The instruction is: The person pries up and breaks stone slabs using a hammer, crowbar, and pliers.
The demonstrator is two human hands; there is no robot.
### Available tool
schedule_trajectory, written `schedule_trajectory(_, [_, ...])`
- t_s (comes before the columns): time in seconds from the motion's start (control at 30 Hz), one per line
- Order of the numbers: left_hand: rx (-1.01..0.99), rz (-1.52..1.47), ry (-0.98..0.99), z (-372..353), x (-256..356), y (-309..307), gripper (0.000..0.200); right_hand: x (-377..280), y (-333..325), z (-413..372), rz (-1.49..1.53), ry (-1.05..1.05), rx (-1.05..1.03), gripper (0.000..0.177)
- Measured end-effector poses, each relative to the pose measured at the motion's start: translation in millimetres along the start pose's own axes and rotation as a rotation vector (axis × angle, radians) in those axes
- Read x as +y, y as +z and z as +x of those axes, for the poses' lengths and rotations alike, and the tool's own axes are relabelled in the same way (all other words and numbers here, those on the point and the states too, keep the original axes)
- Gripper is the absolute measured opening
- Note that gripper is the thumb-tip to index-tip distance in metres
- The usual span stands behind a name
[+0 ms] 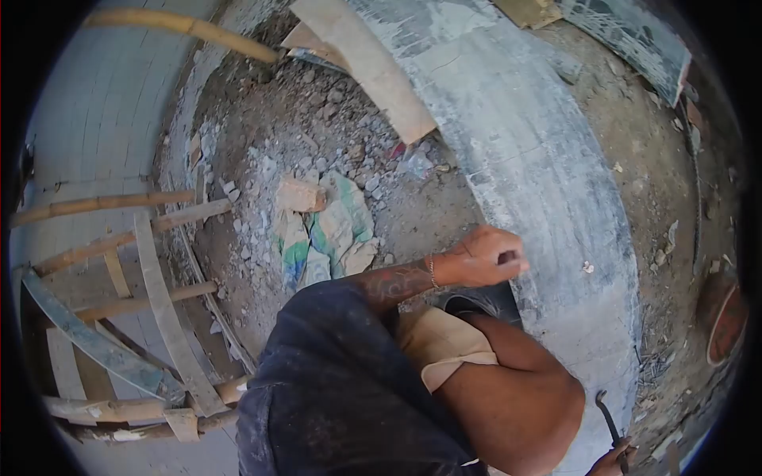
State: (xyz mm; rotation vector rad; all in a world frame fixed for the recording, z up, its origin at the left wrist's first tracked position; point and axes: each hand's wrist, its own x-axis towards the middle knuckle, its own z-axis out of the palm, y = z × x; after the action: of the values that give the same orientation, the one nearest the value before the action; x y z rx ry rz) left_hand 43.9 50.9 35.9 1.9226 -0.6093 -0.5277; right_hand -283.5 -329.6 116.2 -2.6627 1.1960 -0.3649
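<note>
A left hand is curling beside a concrete strip while a right hand is gripping a hooked bar.
At center right, the left hand (pixel 488 255) is bending its fingers inward at the concrete strip's (pixel 556 182) edge; whether it is holding anything, I cannot tell. At lower right, the right hand (pixel 613 460) is closing around the dark hooked bar (pixel 609 420), its curved end pointing up.

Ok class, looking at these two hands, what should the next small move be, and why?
Probably bring the right hand in towards the left hand, carrying the dark hooked tool. The tool is down at the picture's lower edge, well apart from the left hand, which is loosely curled by the edge of the grey slab.
</note>
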Motion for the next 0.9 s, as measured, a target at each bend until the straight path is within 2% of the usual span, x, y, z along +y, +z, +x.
schedule_trajectory(0.03, [0.174,0.082,-0.139,-23.7,-8.8,-17.8,0.019,-20.8,2.5,11.0,0.229,0.11,-0.025,0.033])
schedule_trajectory(0.07, [0.343,0.162,-0.277,-51.0,-21.4,-30.3,0.019,-43.5,-2.3,19.8,0.161,0.118,-0.056,0.034])
schedule_trajectory(0.1, [0.529,0.207,-0.399,-82.9,-44.6,-34.9,0.022,-27.6,2.4,30.0,0.165,0.079,-0.078,0.034])
schedule_trajectory(0.13, [0.706,0.252,-0.508,-113.5,-72.3,-37.2,0.025,6.6,9.2,41.3,0.019,-0.113,-0.048,0.035])
schedule_trajectory(0.17, [1.005,0.342,-0.537,-135.2,-92.9,-47.9,0.026,29.7,15.9,53.0,-0.131,-0.291,-0.006,0.036])
schedule_trajectory(0.2, [1.222,0.465,-0.682,-158.6,-126.5,-70.5,0.029,34.8,20.9,61.0,-0.133,-0.293,-0.001,0.036])
schedule_trajectory(0.23, [1.497,0.387,-0.893,-177.1,-160.9,-100.6,0.042,39.4,26.3,65.5,-0.029,-0.164,-0.054,0.035])
schedule_trajectory(0.27, [1.682,0.393,-1.156,-186.7,-176.5,-133.2,0.059,40.1,29.6,68.6,0.071,-0.029,-0.104,0.035])
schedule_trajectory(0.3, [1.643,0.456,-1.398,-200.4,-197.4,-167.7,0.07,46.5,28.0,68.1,0.161,0.126,-0.142,0.034])
schedule_trajectory(0.33, [1.373,0.417,-1.561,-195.4,-179.0,-192.7,0.069,60.4,23.3,65.2,0.125,0.181,-0.266,0.029])
schedule_trajectory(0.37, [1.231,0.115,-1.428,-238.0,-250.3,-230.1,0.079,61.2,24.6,54.5,0.379,0.176,-0.277,0.033])
schedule_trajectory(0.4, [1.069,0.009,-1.368,-250.1,-277.9,-240.1,0.077,34.4,23.5,41.0,0.335,0.349,-0.202,0.035])
schedule_trajectory(0.43, [1.008,-0.013,-1.322,-271.1,-276.5,-233.9,0.076,22.7,19.4,34.2,0.418,0.354,-0.171,0.032])
schedule_trajectory(0.47, [1.003,-0.011,-1.324,-296.5,-266.8,-249.0,0.074,10.5,2.0,32.2,0.252,0.248,-0.277,0.029])
schedule_trajectory(0.5, [1.022,-0.006,-1.322,-307.9,-263.5,-264.7,0.073,8.6,-4.8,26.7,0.246,0.255,-0.281,0.025])
schedule_trajectory(0.63, [1.086,0.033,-1.271,-302.7,-264.2,-287.8,0.068,8.6,-11.3,3.8,0.571,0.393,-0.273,0.023])
schedule_trajectory(0.83, [1.093,-0.096,-1.17,-294.2,-246.5,-245.2,0.065,19.8,-18.1,-7.2,0.49,0.361,-0.256,0.025])
schedule_trajectory(0.9, [1.062,-0.127,-1.025,-271.7,-209.9,-231.8,0.065,40.5,-12.2,-5.1,0.359,0.243,-0.195,0.027])
